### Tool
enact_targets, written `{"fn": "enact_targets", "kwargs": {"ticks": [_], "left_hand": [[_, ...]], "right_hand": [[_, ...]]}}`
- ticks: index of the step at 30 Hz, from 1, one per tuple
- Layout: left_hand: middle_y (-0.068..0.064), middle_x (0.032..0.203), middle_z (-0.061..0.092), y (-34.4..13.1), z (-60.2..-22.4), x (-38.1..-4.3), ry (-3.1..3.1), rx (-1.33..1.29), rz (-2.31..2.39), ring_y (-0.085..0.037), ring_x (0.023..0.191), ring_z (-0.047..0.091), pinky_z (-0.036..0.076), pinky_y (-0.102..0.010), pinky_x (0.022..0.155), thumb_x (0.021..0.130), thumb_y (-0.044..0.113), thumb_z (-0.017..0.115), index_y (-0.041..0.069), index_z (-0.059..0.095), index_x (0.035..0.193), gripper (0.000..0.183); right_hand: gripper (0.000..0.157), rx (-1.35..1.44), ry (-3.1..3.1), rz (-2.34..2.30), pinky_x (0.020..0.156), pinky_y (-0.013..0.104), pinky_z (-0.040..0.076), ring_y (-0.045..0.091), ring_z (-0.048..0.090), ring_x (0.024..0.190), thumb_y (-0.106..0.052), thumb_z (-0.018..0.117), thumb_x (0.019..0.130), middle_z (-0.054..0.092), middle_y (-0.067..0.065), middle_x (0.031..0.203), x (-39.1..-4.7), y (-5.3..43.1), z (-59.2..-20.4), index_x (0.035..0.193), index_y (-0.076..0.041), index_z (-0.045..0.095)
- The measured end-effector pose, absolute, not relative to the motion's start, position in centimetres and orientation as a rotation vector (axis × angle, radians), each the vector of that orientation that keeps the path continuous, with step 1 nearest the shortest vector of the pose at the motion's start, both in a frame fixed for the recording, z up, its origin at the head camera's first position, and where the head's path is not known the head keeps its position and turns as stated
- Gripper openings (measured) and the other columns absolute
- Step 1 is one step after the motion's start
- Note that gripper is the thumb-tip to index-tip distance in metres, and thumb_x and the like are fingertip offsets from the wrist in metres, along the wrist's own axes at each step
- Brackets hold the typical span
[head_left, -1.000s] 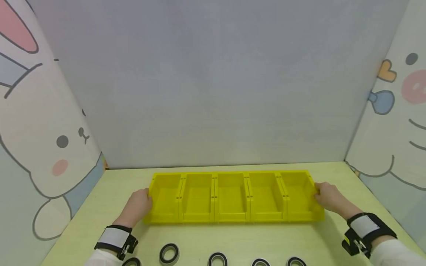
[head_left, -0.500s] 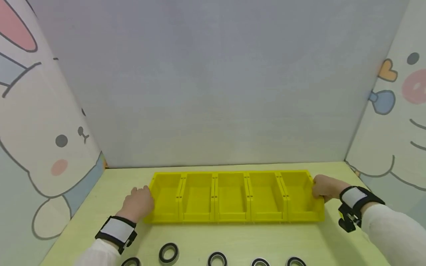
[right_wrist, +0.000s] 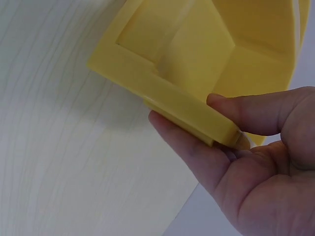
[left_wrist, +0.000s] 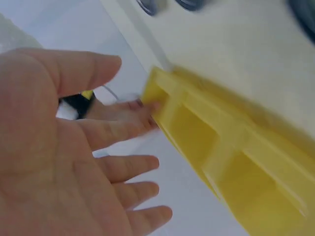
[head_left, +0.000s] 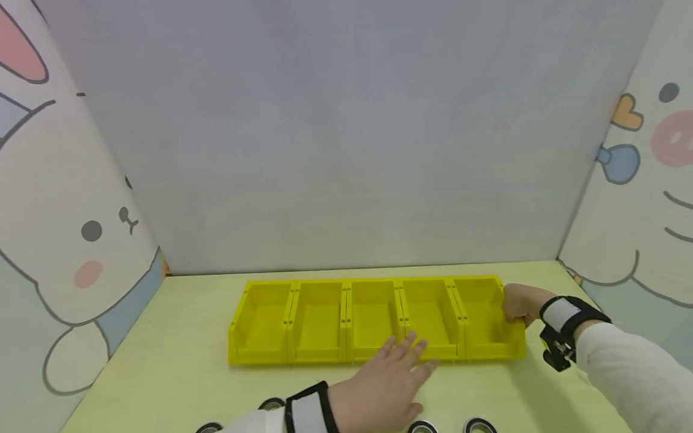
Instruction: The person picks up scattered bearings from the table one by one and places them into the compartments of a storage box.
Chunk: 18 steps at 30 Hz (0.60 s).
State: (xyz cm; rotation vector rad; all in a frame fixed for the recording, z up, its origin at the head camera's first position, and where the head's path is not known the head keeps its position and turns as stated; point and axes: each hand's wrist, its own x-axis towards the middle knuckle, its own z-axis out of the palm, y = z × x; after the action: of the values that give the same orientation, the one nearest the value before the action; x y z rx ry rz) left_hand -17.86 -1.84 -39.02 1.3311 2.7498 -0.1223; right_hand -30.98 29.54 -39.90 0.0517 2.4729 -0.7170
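Observation:
A row of yellow bins [head_left: 375,355], joined side by side with several compartments, lies across the table. At its right end my right hand [head_left: 520,302] pinches the outer wall. The right wrist view shows the thumb inside the end bin [right_wrist: 167,96] and the fingers along the wall's outer face. My left hand [head_left: 379,385] is off the bins, palm down with spread fingers, in front of the row's middle; its fingertips overlap the front edge in the head view. Nothing lies in its palm [left_wrist: 74,157]. The bins' insides hold nothing.
Several black-and-silver ball bearings lie near the table's front edge, among them one at the right [head_left: 479,421] and one partly behind the left wrist [head_left: 271,401]. A grey back wall [head_left: 346,150] and printed side panels [head_left: 622,228] enclose the table.
My left hand has let go of the row's left end and moved right and nearer, now covering a bearing. My right hand has kept its grip on the right end; the bins have barely moved.

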Motion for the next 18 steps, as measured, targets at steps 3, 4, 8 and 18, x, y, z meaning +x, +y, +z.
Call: {"fn": "enact_targets", "kwargs": {"ticks": [3,4,8,18], "left_hand": [[-0.007,0.157,0.014,1.0,-39.9,-18.3,2.580,1.444,-0.062,-0.023,0.144,0.013,0.027,-0.040,0.111,0.093,0.050,0.051,0.028,0.013,0.152,0.074],[-0.006,0.158,0.012,1.7,-40.3,-18.5,2.527,1.459,-0.041,-0.022,0.144,0.012,0.027,-0.039,0.111,0.092,0.053,0.050,0.031,0.008,0.152,0.076],[-0.002,0.158,0.012,4.0,-42.3,-18.8,2.339,1.468,-0.019,-0.018,0.144,0.013,0.027,-0.036,0.111,0.092,0.055,0.046,0.040,0.006,0.150,0.072],[0.004,0.150,0.034,5.7,-44.9,-18.7,2.154,1.545,0.094,-0.009,0.133,0.037,0.038,-0.022,0.100,0.099,0.038,0.045,0.030,0.034,0.147,0.050]], "right_hand": [[0.016,0.040,2.481,-0.694,0.061,0.030,0.054,0.020,0.055,0.071,0.014,0.044,0.084,0.049,0.012,0.083,-31.0,29.6,-39.9,0.098,0.013,0.048],[0.016,0.042,2.478,-0.698,0.062,0.031,0.054,0.020,0.055,0.072,0.013,0.044,0.084,0.049,0.012,0.084,-31.0,29.6,-39.9,0.099,0.013,0.048],[0.016,0.043,2.472,-0.692,0.065,0.033,0.055,0.020,0.056,0.074,0.013,0.045,0.086,0.049,0.012,0.086,-30.9,29.7,-39.8,0.102,0.014,0.048],[0.017,0.066,2.457,-0.712,0.064,0.032,0.054,0.021,0.054,0.075,0.014,0.044,0.085,0.047,0.012,0.085,-31.2,29.8,-40.5,0.102,0.014,0.045]]}}
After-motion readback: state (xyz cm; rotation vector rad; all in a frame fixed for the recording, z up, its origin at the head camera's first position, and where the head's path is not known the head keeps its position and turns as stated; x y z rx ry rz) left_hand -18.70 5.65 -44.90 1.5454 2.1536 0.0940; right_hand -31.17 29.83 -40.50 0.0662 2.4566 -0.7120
